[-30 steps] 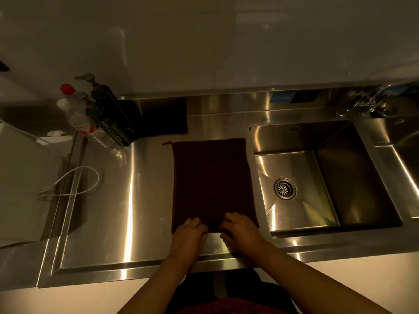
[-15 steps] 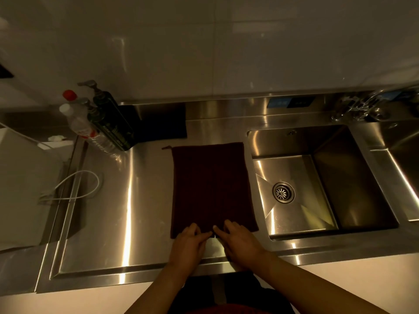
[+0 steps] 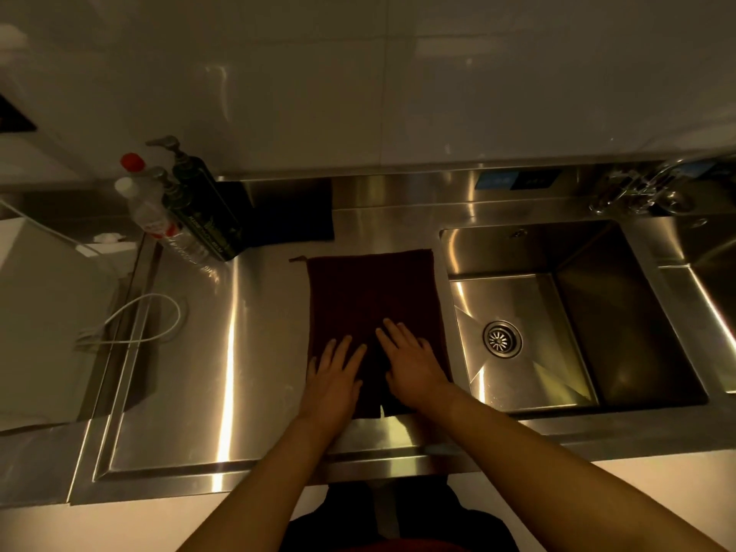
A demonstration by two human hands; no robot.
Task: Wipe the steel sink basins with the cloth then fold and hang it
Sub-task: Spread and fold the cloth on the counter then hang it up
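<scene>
Dim kitchen, white tiled wall behind a steel tabletop with a sink basin set into its right part and a second basin only partly in view at the far right edge. Dark cloth spread flat on the tabletop just left of the basin, hanging loop at its far left corner. Half a second ago, pinched at the near edge; now both palms laid forward onto the lower half, as if smoothing. Near edge showing a small split or overlap at the middle. Probably the folding step, with wiping seemingly done and hanging not yet begun. Left hand flat, fingers spread wide and gripping nothing. Right hand likewise flat and open, reaching slightly further up the cloth. Forearms angled in from the near edge. Soap bottles at the far left corner, well apart.
</scene>
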